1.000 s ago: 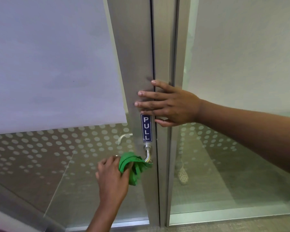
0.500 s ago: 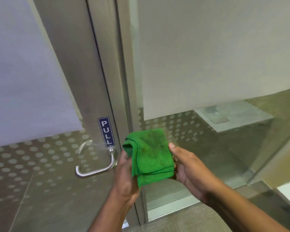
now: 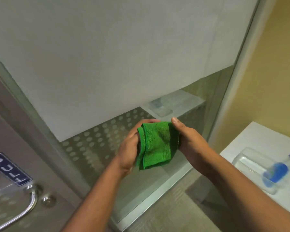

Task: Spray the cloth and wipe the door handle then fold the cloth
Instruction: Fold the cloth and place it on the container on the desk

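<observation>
- Nearest, two bare forearms rise from the bottom edge and meet in front of the glass, with the task's thing between the hands.
- The left hand (image 3: 130, 148) cups the small folded green microfibre cloth (image 3: 156, 144) from the left; its fingers curl behind the top edge and its palm sits against the doubled side.
- The right hand (image 3: 189, 139) closes on the cloth's right edge, thumb up along the top corner; its other fingers are hidden behind the fabric.
- The cloth is held in the air between both hands, clear of the door, already doubled, with layered edges showing at the lower left.
- Handling, as a judgement: it looks light, soft and limp, so it will sag wherever it is unsupported. Pinching the corners and matching hemmed edges should keep the next fold square; the nap likely grips skin rather than slipping.
- To the right, a white counter (image 3: 264, 141) carries a clear plastic tray (image 3: 248, 163) with a blurred blue object (image 3: 276, 171) in it.
- Lower left, the curved chrome door handle (image 3: 28, 206) sits well apart from the cloth, under a blue PULL sign (image 3: 9, 168).
- Farthest, a frosted glass panel with a dotted band (image 3: 97, 138) fills the background.
</observation>
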